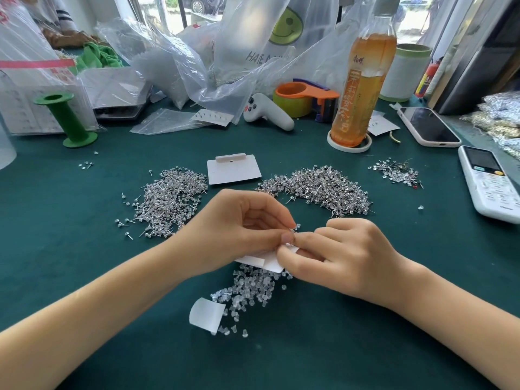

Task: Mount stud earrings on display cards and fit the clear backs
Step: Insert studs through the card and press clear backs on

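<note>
At the middle of the frame, the left hand (239, 232) and right hand (337, 254) meet over a white card (270, 261), which both hold just above the green tabletop (84, 263). Both grips are closed, fingertips pinching together on a small stud (294, 228) at the card's upper edge. Clear backs (250, 291) lie heaped below the card. Stud piles (171, 198) spread left and right above the hands, with a spare card (233, 171) between them.

The smiley-face plastic bag (281, 38) reads "HAVE A NI…", partly hidden.
</note>
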{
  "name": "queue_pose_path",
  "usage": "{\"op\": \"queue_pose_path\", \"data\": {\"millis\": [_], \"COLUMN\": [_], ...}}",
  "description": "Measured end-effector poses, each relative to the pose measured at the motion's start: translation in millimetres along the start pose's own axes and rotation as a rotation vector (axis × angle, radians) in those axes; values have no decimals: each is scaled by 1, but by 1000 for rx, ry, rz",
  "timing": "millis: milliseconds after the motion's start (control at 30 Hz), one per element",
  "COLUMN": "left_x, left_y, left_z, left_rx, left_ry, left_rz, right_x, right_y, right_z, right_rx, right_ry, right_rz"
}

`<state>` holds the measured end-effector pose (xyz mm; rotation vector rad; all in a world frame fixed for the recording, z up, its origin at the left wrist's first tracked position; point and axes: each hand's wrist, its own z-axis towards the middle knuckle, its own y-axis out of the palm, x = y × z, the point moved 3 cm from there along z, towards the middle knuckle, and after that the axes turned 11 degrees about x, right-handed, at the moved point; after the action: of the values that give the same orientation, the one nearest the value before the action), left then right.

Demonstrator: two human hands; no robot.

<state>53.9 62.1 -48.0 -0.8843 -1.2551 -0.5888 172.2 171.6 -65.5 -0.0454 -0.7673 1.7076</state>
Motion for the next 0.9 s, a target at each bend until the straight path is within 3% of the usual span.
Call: {"op": "queue_pose_path", "data": {"millis": [900], "left_x": [14], "left_y": [-1], "left_z": [7], "left_rx": [-178], "left_ry": [159], "left_rz": [292], "right_x": [-3], "right_y": [0], "right_z": [0], "right_rx": [13], "right_ry": [7], "right_rz": [9]}}
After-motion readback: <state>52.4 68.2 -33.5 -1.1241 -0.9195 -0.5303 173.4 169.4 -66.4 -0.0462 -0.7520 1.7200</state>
